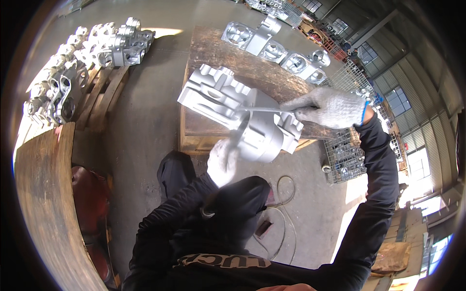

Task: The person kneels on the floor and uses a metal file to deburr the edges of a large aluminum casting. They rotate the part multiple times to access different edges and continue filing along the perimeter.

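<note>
A large silvery cast-metal housing (225, 98) lies tilted across the near part of a worn wooden bench (204, 51), its round end overhanging the near edge. My right hand (327, 107), in a light knitted glove with a blue cuff, grips a slim metal rod-like tool (262, 109) that points left across the casting. My left hand (222, 162), gloved and strongly lit, is at the casting's lower side with its fingers curled around a narrow, blurred tool or handle (241, 132); its exact kind cannot be told. Which part of the casting each tip touches is unclear.
More castings (269, 49) stand along the bench's far edge. At left, many castings (113, 45) sit on a wooden pallet (105, 94), near a wooden board (45, 196). Wire mesh crates (344, 156) stand at right. A thin hose (285, 218) loops over the floor near a small dark block (263, 229).
</note>
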Available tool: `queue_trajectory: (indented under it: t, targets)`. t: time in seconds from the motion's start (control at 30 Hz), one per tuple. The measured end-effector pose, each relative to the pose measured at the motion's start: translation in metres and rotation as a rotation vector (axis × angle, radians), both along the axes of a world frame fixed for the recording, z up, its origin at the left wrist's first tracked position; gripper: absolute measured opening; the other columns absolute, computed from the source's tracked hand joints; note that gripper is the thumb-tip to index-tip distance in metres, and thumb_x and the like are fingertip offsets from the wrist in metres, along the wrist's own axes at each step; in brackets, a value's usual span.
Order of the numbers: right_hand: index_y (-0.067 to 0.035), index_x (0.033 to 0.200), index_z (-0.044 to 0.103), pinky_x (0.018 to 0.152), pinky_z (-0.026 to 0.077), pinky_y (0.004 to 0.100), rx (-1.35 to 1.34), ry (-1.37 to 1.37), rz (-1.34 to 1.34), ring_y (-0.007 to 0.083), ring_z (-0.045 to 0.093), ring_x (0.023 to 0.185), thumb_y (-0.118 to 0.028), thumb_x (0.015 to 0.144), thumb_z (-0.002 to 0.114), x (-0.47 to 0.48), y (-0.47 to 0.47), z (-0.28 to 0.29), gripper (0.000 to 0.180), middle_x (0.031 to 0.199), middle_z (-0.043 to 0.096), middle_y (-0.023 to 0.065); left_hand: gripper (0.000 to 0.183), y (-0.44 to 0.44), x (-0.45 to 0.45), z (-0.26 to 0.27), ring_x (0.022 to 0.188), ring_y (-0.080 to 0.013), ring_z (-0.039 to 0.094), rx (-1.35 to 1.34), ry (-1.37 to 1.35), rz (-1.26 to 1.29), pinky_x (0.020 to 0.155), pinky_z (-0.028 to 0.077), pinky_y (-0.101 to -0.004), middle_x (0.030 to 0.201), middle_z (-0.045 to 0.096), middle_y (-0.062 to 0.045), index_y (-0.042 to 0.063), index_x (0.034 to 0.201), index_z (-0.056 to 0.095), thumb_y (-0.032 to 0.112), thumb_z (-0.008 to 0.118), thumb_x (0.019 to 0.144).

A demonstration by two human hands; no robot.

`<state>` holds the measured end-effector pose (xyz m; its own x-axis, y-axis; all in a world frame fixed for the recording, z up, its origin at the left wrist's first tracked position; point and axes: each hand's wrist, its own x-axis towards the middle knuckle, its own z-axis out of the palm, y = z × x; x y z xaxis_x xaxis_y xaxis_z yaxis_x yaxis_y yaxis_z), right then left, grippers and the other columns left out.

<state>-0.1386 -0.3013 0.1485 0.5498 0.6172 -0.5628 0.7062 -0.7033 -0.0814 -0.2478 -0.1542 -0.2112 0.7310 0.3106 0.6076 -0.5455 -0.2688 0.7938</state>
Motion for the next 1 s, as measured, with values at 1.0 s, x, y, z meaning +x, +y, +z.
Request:
queue_trajectory:
  t: [1.0]
  targets:
    - [-0.014, 0.138, 0.073, 0.065, 0.053, 0.0345, -0.043, 0.005, -0.002, 0.0173, 0.065, 0.067, -0.012, 0.096, 0.064, -0.045, 0.062, -0.017, 0.043, 0.087, 0.078, 0.0100, 0.025, -0.002, -0.017, -0.005, 0.099, -0.0446, 0.066, 0.018, -0.091, 0.079, 0.092, 0.053, -0.0508, 0.107, 0.068, -0.022, 0.000, 0.116, 0.064, 0.018, 0.065, 0.100]
